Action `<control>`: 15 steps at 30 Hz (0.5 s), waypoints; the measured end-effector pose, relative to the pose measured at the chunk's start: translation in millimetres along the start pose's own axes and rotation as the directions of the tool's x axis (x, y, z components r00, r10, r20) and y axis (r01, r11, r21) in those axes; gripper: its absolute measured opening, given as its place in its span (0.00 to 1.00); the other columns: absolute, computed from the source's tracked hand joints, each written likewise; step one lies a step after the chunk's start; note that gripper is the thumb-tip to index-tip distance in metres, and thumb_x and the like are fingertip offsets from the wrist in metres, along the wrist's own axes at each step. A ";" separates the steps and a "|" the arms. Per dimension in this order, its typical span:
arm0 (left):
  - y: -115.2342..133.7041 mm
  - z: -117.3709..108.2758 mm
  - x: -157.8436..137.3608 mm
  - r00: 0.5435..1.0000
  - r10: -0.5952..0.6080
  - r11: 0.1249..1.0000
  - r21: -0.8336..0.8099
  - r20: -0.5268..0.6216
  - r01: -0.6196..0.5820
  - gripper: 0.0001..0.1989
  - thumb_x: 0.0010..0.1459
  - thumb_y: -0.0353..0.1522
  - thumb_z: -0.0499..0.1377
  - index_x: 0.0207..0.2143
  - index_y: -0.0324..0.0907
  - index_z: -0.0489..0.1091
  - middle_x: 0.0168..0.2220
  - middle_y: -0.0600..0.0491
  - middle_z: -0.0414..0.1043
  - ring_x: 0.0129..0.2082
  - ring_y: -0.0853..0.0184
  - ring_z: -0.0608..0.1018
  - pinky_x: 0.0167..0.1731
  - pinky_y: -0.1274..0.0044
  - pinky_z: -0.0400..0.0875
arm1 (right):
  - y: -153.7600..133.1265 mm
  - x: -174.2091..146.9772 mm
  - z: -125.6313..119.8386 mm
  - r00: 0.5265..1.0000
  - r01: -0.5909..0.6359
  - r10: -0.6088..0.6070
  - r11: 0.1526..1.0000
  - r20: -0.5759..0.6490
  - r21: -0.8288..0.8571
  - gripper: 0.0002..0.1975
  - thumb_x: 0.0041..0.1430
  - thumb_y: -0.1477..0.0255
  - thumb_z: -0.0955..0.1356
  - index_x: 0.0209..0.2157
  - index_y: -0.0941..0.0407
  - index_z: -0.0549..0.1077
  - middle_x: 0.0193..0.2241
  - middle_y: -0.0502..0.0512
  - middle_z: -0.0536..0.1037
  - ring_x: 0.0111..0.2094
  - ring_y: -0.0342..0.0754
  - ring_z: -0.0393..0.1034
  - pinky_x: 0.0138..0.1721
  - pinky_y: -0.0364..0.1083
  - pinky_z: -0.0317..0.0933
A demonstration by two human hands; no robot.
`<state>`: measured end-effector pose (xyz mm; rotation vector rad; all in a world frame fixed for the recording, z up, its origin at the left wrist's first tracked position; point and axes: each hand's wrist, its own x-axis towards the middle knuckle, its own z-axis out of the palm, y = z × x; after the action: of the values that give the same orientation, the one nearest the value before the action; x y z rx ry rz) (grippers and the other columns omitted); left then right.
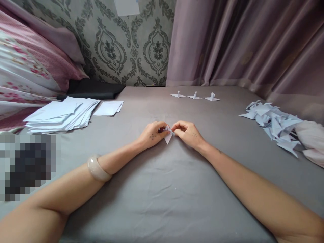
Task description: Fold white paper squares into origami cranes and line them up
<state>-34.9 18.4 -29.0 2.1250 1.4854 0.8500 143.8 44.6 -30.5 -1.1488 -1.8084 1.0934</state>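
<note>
A small folded piece of white paper (167, 137) is held up over the grey cloth, its lower end a point facing me. My left hand (153, 134) pinches it from the left with thumb and index finger. From the right, my right hand (187, 132) has its thumb and fingertips closed at the paper's right edge. The fingers partly cover the upper folds. Beyond my hands, three folded white paper figures (194, 96) stand in a row, each with flat wings and an upright middle.
A thick stack of white paper (60, 116) lies at the left, beside a few smaller sheets (107, 108) and a black folded item (96, 88). At the right is a heap of folded paper figures (273, 121) against a pale cloth (311, 138). Purple curtains (217, 44) hang behind.
</note>
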 end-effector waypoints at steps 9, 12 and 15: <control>0.7 -3.4 0.1 0.999 -0.035 0.999 -0.017 0.006 0.035 0.09 0.57 0.36 0.57 0.31 0.41 0.73 0.27 0.55 0.71 0.27 0.71 0.68 0.29 0.79 0.62 | -0.4 -0.7 2.3 1.000 0.012 -0.012 0.999 -0.014 -0.042 0.07 0.45 0.73 0.64 0.27 0.56 0.73 0.25 0.49 0.74 0.26 0.43 0.65 0.32 0.44 0.59; 0.5 -3.7 0.3 1.000 -0.030 0.999 -0.026 0.007 0.030 0.09 0.57 0.35 0.57 0.31 0.40 0.74 0.27 0.55 0.71 0.26 0.72 0.68 0.29 0.80 0.61 | -0.2 -0.3 2.1 1.000 0.005 -0.006 0.999 -0.015 -0.045 0.08 0.45 0.73 0.64 0.28 0.56 0.73 0.25 0.49 0.74 0.26 0.43 0.65 0.32 0.44 0.58; -1.2 -2.8 0.6 1.000 -0.023 0.999 -0.034 0.006 0.024 0.09 0.57 0.34 0.57 0.30 0.40 0.75 0.24 0.56 0.70 0.24 0.73 0.66 0.27 0.81 0.59 | -0.5 -0.2 2.0 1.000 0.013 -0.013 0.999 -0.010 -0.053 0.07 0.45 0.72 0.64 0.27 0.56 0.73 0.24 0.49 0.73 0.26 0.43 0.64 0.32 0.45 0.58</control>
<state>-37.4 19.3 -27.6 2.0795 1.4792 0.8543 141.9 43.7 -30.8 -1.1701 -1.8441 1.0361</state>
